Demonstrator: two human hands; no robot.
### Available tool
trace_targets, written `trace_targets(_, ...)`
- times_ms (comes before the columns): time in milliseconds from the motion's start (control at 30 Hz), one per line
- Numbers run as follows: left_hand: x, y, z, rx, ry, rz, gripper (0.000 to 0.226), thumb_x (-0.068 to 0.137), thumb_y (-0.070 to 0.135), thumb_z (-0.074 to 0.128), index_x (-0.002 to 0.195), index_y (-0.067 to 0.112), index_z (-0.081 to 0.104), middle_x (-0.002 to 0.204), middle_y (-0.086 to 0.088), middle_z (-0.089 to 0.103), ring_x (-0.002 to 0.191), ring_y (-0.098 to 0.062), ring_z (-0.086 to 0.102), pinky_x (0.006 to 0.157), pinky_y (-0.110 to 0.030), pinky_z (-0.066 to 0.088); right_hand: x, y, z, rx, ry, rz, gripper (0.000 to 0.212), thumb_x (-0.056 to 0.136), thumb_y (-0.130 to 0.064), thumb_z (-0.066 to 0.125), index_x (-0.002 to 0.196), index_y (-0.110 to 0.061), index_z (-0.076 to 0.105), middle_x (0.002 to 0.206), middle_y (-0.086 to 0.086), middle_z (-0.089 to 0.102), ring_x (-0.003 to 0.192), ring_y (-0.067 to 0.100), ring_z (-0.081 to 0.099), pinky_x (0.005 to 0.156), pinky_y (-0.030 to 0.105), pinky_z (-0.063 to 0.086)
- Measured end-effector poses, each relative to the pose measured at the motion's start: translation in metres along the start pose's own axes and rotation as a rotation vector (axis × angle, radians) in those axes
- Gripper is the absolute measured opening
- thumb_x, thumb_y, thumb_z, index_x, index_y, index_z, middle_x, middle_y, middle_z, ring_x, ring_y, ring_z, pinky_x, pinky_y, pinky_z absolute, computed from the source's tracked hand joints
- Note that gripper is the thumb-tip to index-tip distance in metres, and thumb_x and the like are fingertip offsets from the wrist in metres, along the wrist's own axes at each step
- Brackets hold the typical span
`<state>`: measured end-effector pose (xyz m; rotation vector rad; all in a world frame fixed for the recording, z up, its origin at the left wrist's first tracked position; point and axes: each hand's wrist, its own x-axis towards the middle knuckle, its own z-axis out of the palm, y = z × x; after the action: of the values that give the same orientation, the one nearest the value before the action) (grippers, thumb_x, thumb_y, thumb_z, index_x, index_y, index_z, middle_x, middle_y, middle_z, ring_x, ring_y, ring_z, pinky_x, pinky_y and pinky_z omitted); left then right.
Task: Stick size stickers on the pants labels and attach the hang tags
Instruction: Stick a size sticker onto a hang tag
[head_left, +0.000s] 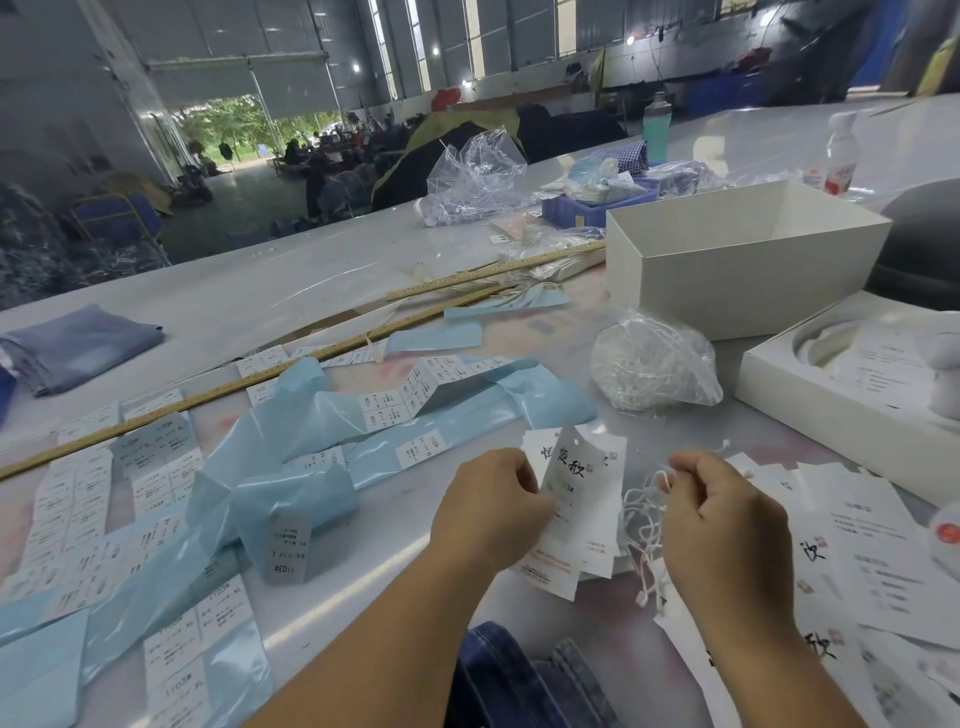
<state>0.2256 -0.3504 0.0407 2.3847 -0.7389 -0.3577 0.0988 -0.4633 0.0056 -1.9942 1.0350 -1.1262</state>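
A large factory hall with roll-up doors lies beyond a long pale table (322, 270) that carries everything. Ahead of the right hand stands an open white cardboard box (737, 260); its inside, as far as visible, shows only bare walls. Nearer, just ahead of that hand, a clear plastic bag (654, 364) holds a tangle of white strings. To the right of the right hand a shallow white tray box (810, 384) contains a printed sheet. Far ahead, a blue bin (587, 208) holds pale packets, with crumpled clear plastic beside it.

Left of the left hand, sheets of size stickers (72, 499) on blue backing film (291, 467) cover the table as far as the near edge, and wooden rulers (260, 379) run diagonally past them. Bare table shows only in a narrow strip under the left forearm. Dark denim pants (519, 680) lie at the near edge between the forearms.

The left hand (491, 512) has curled fingers pinching a white hang tag (576, 483) held upright over a small stack of tags. The right hand (719, 512) is curled too, pinching a white looped string (641, 512) just beside the tag. More hang tags (872, 551) lie spread under and right of the right hand.
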Motion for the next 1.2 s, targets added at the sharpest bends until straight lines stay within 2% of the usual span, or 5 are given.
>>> trace_targets(200,-0.003,0.008,-0.002,-0.256,-0.067,0.063,0.017,0.078,0.013,0.046,0.069,0.020,0.033,0.092,0.007,0.067,0.073,-0.018,0.054,0.054,-0.025,0.042,0.006,0.005,0.000,0.167,-0.023,0.168,0.027,0.087,0.005,0.051,0.091,-0.015,0.068,0.082,0.008,0.070,0.078,0.031,0.067,0.071,0.036,0.053)
trace_targets(600,-0.006,0.007,-0.001,-0.386,-0.166,0.109,0.023,0.077,0.016,0.054,0.095,0.031,0.053,0.102,0.010,0.067,0.091,-0.015,0.064,0.068,-0.027,0.051,0.009,0.009,0.001,0.169,-0.189,0.246,0.036,0.090,0.006,0.044,0.106,-0.011,0.071,0.087,-0.007,0.065,0.088,0.022,0.066,0.083,0.051,0.057)
trace_targets(800,-0.006,0.007,-0.002,-0.396,-0.120,0.103,0.023,0.085,0.011,0.052,0.100,0.028,0.054,0.100,0.016,0.066,0.086,-0.009,0.064,0.058,-0.019,0.047,0.006,0.001,0.001,0.272,-0.014,0.031,0.026,0.098,0.000,0.047,0.109,-0.010,0.069,0.082,-0.011,0.069,0.067,0.008,0.068,0.070,0.031,0.060)
trace_targets(967,-0.005,0.007,-0.003,-0.439,-0.040,0.094,0.005,0.091,0.026,0.060,0.095,0.024,0.062,0.093,0.011,0.072,0.081,-0.011,0.069,0.065,-0.025,0.054,0.000,-0.010,-0.001,0.389,0.099,-0.204,0.047,0.099,-0.002,0.050,0.142,-0.021,0.047,0.098,-0.012,0.071,0.077,0.002,0.071,0.071,0.016,0.056)
trace_targets(1200,-0.012,0.011,-0.005,-0.357,0.009,0.146,0.050,0.096,0.033,0.056,0.135,0.048,0.027,0.097,0.016,0.070,0.068,-0.009,0.069,0.050,-0.023,0.055,-0.001,-0.024,-0.015,0.329,0.113,-0.336,0.054,0.097,0.000,0.053,0.148,-0.006,0.036,0.096,0.002,0.072,0.079,0.006,0.067,0.079,0.004,0.045)
